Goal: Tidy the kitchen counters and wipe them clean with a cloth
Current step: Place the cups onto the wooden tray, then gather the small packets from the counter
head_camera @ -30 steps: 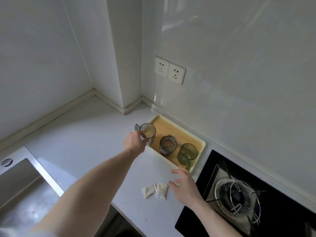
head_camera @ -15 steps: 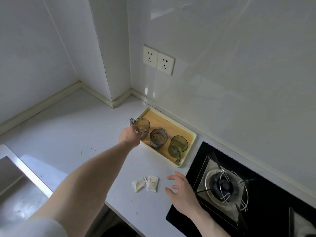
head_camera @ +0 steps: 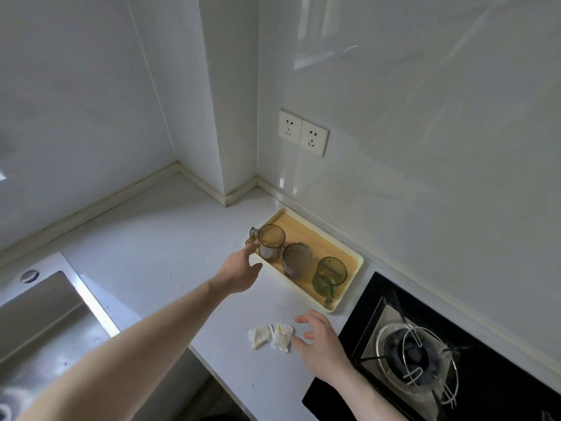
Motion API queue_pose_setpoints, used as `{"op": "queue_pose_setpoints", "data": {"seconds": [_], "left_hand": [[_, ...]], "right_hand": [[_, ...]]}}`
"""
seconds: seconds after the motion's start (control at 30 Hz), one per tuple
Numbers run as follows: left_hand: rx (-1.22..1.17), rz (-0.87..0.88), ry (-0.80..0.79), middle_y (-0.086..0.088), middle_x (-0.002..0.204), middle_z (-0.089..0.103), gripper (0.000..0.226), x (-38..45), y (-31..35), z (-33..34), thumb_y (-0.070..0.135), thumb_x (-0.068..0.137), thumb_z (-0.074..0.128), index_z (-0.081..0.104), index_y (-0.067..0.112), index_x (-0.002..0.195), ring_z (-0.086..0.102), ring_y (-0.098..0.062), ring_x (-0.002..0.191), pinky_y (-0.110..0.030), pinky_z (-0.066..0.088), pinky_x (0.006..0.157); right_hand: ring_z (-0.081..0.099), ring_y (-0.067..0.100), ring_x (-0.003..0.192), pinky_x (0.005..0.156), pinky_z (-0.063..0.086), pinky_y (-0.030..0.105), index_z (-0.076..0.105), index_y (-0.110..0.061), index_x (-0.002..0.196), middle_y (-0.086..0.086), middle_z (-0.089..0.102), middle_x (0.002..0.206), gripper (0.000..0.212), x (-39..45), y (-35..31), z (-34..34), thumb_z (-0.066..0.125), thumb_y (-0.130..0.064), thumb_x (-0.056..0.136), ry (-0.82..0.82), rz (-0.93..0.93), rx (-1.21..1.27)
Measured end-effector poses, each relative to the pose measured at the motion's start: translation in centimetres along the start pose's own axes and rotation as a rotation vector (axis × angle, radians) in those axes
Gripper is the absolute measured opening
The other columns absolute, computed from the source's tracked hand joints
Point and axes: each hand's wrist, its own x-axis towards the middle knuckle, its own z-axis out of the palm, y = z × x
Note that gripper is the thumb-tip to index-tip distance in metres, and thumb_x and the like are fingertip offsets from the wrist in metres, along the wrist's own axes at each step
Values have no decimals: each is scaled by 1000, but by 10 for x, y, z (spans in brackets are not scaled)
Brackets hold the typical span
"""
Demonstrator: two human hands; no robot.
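**Both hands loose over the bench**

I see a steel sink (head_camera: 45, 311) at the bench's left edge. My left hand (head_camera: 239, 273) hovers, fingers relaxed, beside three ribbed translucent mugs (head_camera: 271, 245) on the wooden tray (head_camera: 303, 230) by the back edge. Two crumpled sachets (head_camera: 271, 336) lie near the front edge beside my spread, empty right hand (head_camera: 321, 344).

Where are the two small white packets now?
The two small white packets lie on the counter near its front edge, just left of the right hand.

Yellow tray (head_camera: 349, 256), green cup (head_camera: 329, 276), white counter (head_camera: 145, 238), black hob (head_camera: 501, 375)
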Motion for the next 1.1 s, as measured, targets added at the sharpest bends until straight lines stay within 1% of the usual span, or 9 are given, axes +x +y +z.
{"op": "queue_pose_setpoints", "data": {"seconds": [0.1,0.2,0.43,0.57,0.7,0.8,0.9,1.03,1.1], "left_hand": [[-57,73,14,4,142,59,48,-55,3,-1,29,99,58,48,31,146,69,-14,107,-31,54,93],[-67,42,58,14,154,43,45,-119,-23,-3,29,98,61,52,34,142,64,-7,111,-25,57,89],[-53,-304,244,22,159,30,43,-280,-125,-21,44,96,58,48,46,138,50,-7,132,-29,47,104],[-152,-529,395,28,157,26,33,-376,-173,-36,49,94,56,42,64,119,53,0,124,-34,48,104],[-244,-711,567,26,155,27,35,-459,-192,-44,41,97,61,47,54,126,52,21,97,-19,47,92],[-246,-777,613,19,159,29,36,-499,-206,-50,39,97,62,46,51,128,54,8,110,-13,37,92],[-236,-819,647,18,160,29,39,-525,-228,-60,38,98,62,50,44,135,49,-2,127,-13,37,96],[-220,-866,686,20,159,29,45,-557,-271,-77,41,97,62,50,39,140,41,-10,141,-29,41,113],[-223,-899,687,20,158,29,44,-578,-299,-85,42,96,63,51,40,139,40,-11,143,-32,40,114]], "right_hand": [[56,1,112,84,54,18,54,-44,122,-17,31,151,35,2,-7,2,72,-42,91,-6,-52,16],[55,4,117,97,53,25,55,-44,120,-17,35,148,34,4,-21,14,72,-35,92,-45,-113,7],[53,4,118,100,48,26,56,-43,121,-21,41,136,30,1,-84,80,68,-35,95,-229,-308,-111],[54,1,118,95,50,28,58,-46,118,-30,48,125,32,-14,-131,142,70,-32,92,-430,-460,-131],[52,1,119,101,48,30,54,-49,119,-23,49,128,32,-46,-169,210,67,-38,92,-626,-588,-236],[51,0,118,101,48,29,54,-46,121,-23,49,130,33,-76,-186,250,68,-37,92,-723,-650,-263],[52,-1,118,101,49,31,55,-47,120,-27,50,129,33,-100,-196,282,68,-39,91,-767,-683,-299],[53,-5,115,99,49,29,54,-49,117,-29,51,129,32,-124,-205,325,68,-39,90,-789,-703,-337],[53,-7,112,97,49,27,54,-50,117,-28,51,129,33,-137,-209,351,68,-38,90,-787,-700,-346]]}}
